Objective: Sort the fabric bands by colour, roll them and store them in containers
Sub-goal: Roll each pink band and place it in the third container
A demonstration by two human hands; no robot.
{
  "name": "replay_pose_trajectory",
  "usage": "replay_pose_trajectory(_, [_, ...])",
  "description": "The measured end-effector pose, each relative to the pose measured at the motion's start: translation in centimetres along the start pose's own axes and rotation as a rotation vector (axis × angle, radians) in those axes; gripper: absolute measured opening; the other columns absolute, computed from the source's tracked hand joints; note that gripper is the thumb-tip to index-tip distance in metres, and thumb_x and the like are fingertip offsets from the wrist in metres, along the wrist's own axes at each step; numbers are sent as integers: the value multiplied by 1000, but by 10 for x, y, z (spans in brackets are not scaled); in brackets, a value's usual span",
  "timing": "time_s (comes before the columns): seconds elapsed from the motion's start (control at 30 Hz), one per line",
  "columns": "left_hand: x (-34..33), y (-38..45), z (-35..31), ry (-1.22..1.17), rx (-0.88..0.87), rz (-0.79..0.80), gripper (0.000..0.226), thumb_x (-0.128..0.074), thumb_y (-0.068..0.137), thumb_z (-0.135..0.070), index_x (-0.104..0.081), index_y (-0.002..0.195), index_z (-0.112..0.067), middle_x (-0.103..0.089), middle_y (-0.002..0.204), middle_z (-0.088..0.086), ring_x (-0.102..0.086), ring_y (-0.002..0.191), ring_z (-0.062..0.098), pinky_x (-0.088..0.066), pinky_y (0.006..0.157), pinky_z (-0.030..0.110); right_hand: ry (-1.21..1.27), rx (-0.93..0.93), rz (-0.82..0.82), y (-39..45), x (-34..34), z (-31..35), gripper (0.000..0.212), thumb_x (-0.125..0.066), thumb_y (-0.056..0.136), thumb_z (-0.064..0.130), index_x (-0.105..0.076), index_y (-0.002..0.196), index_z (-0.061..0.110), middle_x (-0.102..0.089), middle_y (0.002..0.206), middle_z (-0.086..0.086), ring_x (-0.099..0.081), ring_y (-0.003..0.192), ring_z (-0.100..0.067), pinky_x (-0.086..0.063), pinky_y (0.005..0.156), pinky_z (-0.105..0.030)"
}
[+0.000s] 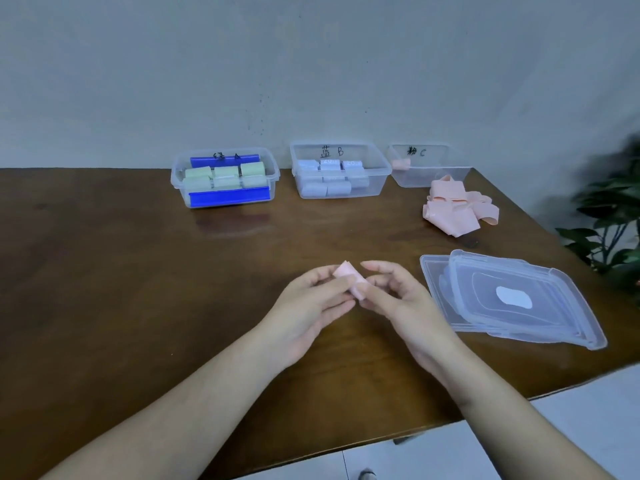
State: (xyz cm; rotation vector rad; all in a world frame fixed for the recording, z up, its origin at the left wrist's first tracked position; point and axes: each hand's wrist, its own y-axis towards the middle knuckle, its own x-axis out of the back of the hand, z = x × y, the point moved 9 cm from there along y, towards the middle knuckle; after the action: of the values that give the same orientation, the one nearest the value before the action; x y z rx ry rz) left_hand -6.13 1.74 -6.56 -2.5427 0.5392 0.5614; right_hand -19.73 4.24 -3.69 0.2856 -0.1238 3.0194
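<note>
Two stacked lids (512,299) lie right of both hands (353,299).

Three containers (341,169), two stacked lids (512,299), two hands (308,303).

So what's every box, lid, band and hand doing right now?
green box: open, full of rolls
blue box: open, full of rolls
pink box: open, one roll inside
loose pink bands: unrolled, heaped
lids: off, stacked
pink band: rolled, held
left hand: gripping it
right hand: gripping it
</note>
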Motion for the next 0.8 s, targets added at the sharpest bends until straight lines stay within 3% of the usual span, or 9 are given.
replay_pose_trajectory(0.17, [-11,9,3,-54,50,20,33,-72,89,-11,-63,119,-19,-69,122,7,-68,110,19,-48,106,42,-66,-15,-11,-1,10,1,49,-77,86,33,-53,128,41,-73,98,8,-69,98,-8,-55,98,-35])
replay_pose_trajectory(0.23, [-17,13,0,-25,46,7,29,-70,90,-10,-63,116,-22,-68,122,7,-68,110,21,-51,102,42,-185,14,39,2,16,4,64,-79,84,35,-45,137,44,-71,98,8,-68,96,-8,-54,94,-30])
replay_pose_trajectory(0.33, [-27,25,-5,63,34,-11,38,-68,91,-10,-60,127,-20,-67,122,7,-68,110,23,-54,98,43,-443,122,140,10,21,16,75,-80,83,32,-37,141,50,-62,99,11,-63,88,-3,-54,82,-20])
replay_pose_trajectory(0.47, [-55,51,-20,128,-16,-26,40,-66,92,-12,-60,131,-18,-70,120,5,-67,111,21,-53,100,42,-625,257,94,36,48,39,59,-78,84,32,-43,128,50,-57,91,15,-56,80,0,-49,68,-18])
replay_pose_trajectory(0.67, [-121,100,-62,215,-202,-29,40,-64,93,-7,-59,131,-18,-72,116,1,-69,107,14,-51,101,36,-510,306,31,98,119,65,54,-82,77,37,-49,119,35,-61,86,11,-57,75,1,-52,72,-27])
replay_pose_trajectory(0.8, [-149,143,-83,217,-251,-139,37,-66,90,-3,-59,124,-17,-69,118,6,-70,102,19,-55,95,35,-528,318,81,138,168,71,50,-80,79,46,-52,121,43,-65,85,11,-55,72,4,-43,66,-11])
